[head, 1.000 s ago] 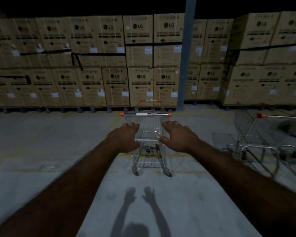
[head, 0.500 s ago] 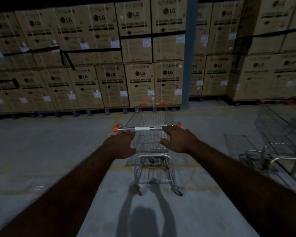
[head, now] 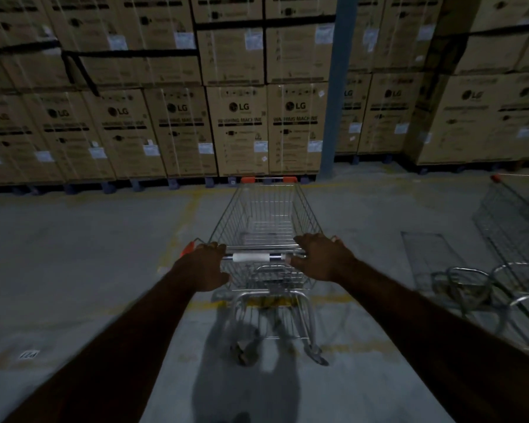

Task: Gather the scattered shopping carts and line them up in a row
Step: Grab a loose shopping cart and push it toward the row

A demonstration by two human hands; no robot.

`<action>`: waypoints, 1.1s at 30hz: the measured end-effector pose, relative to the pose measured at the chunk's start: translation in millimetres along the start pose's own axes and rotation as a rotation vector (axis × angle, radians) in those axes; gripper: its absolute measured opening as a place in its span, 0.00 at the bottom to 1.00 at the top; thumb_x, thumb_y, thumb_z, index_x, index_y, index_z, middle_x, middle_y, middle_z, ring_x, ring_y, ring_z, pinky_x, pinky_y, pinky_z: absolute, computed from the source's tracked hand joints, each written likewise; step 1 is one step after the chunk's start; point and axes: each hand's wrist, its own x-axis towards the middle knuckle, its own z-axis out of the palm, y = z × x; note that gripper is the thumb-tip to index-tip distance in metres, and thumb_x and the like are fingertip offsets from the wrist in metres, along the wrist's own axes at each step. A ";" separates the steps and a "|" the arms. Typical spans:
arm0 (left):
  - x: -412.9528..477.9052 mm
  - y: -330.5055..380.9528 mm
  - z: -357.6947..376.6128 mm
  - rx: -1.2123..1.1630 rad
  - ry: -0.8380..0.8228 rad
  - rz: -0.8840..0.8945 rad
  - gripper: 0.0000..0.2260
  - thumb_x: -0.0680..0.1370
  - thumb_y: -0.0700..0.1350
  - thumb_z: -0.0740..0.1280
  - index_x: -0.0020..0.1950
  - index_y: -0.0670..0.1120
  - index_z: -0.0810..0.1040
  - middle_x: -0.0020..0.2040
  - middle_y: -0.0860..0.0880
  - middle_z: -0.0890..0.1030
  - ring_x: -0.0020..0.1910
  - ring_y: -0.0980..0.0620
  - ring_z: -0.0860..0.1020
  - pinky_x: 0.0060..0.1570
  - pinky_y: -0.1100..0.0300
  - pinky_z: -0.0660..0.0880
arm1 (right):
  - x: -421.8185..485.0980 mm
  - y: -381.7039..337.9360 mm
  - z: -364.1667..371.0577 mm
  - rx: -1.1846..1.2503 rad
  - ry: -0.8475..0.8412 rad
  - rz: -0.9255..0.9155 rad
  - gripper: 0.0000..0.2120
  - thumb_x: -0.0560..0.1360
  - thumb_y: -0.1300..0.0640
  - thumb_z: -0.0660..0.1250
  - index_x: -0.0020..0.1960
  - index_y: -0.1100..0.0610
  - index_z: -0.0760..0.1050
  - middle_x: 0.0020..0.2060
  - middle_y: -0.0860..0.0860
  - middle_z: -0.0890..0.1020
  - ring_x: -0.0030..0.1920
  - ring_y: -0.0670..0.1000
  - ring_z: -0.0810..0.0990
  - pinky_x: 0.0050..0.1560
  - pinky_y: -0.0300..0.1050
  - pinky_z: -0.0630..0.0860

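A wire shopping cart (head: 268,215) with orange corner caps stands straight in front of me on the concrete floor, its basket pointing at the wall of boxes. My left hand (head: 205,265) is closed over the left end of its handle bar (head: 251,257). My right hand (head: 321,257) is closed over the right end. Other carts (head: 513,236) stand at the right edge, only partly in view, with their lower frames (head: 471,285) low beside them.
Stacked cardboard boxes (head: 242,129) on pallets fill the far wall, close ahead of the cart's nose. A blue steel column (head: 335,87) rises just right of centre. Bare concrete floor (head: 74,254) with faded yellow lines spreads to the left.
I have come up to the cart. My hands, held open in the air short of the handle a second ago, now close on the bar; the boxes look nearer.
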 end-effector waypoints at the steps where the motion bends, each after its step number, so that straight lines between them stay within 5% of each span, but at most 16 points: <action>1: 17.1 -8.7 5.8 0.013 -0.010 0.002 0.42 0.68 0.68 0.58 0.77 0.45 0.64 0.72 0.43 0.71 0.71 0.43 0.69 0.74 0.48 0.61 | 15.0 0.1 3.6 0.001 -0.019 0.010 0.37 0.79 0.31 0.55 0.81 0.51 0.57 0.79 0.53 0.62 0.78 0.55 0.61 0.76 0.63 0.56; 7: 102.3 -49.2 31.3 0.006 -0.144 0.070 0.42 0.75 0.69 0.63 0.81 0.49 0.54 0.81 0.47 0.59 0.78 0.45 0.60 0.77 0.43 0.56 | 98.4 -8.6 39.5 0.070 -0.056 0.090 0.36 0.79 0.34 0.60 0.80 0.54 0.60 0.78 0.56 0.64 0.77 0.56 0.61 0.75 0.58 0.61; 10: 123.0 -61.2 44.1 -0.058 -0.239 0.048 0.46 0.71 0.80 0.51 0.82 0.56 0.50 0.83 0.52 0.52 0.81 0.49 0.53 0.77 0.39 0.44 | 124.3 -14.1 61.8 0.147 -0.166 0.190 0.34 0.80 0.36 0.60 0.80 0.54 0.60 0.79 0.57 0.62 0.78 0.57 0.60 0.76 0.51 0.57; 13: 136.1 -73.9 69.4 -0.064 -0.208 0.059 0.52 0.61 0.86 0.38 0.81 0.61 0.49 0.82 0.58 0.49 0.81 0.52 0.50 0.75 0.35 0.39 | 139.3 -12.8 77.3 0.152 -0.229 0.343 0.34 0.78 0.31 0.55 0.78 0.48 0.63 0.77 0.55 0.64 0.76 0.59 0.63 0.74 0.60 0.62; 19: 153.1 -86.3 72.5 -0.158 -0.241 0.106 0.51 0.62 0.85 0.36 0.81 0.62 0.47 0.82 0.57 0.49 0.81 0.52 0.50 0.74 0.32 0.40 | 146.9 -18.9 78.8 0.080 -0.215 0.353 0.60 0.59 0.13 0.34 0.79 0.46 0.61 0.77 0.52 0.66 0.76 0.57 0.62 0.74 0.58 0.62; 24: 152.9 -97.9 74.0 -0.173 -0.163 0.073 0.48 0.66 0.84 0.39 0.79 0.60 0.58 0.79 0.54 0.63 0.78 0.50 0.61 0.75 0.34 0.44 | 137.6 -35.4 82.0 0.121 -0.198 0.380 0.46 0.70 0.20 0.48 0.79 0.47 0.62 0.77 0.53 0.67 0.76 0.56 0.63 0.75 0.58 0.62; 30: 155.7 -116.3 82.3 -0.124 -0.146 0.142 0.51 0.62 0.85 0.36 0.78 0.62 0.58 0.79 0.56 0.63 0.77 0.49 0.63 0.73 0.33 0.47 | 118.0 -51.5 84.5 0.186 -0.190 0.425 0.42 0.72 0.24 0.58 0.78 0.49 0.65 0.75 0.53 0.69 0.75 0.55 0.65 0.75 0.54 0.62; 33: 172.1 -132.5 90.9 0.021 -0.022 0.394 0.42 0.65 0.83 0.44 0.75 0.67 0.65 0.74 0.52 0.72 0.71 0.45 0.71 0.65 0.28 0.63 | 111.7 -59.6 86.5 0.158 -0.138 0.427 0.39 0.74 0.28 0.61 0.77 0.50 0.67 0.74 0.52 0.70 0.75 0.56 0.66 0.74 0.50 0.61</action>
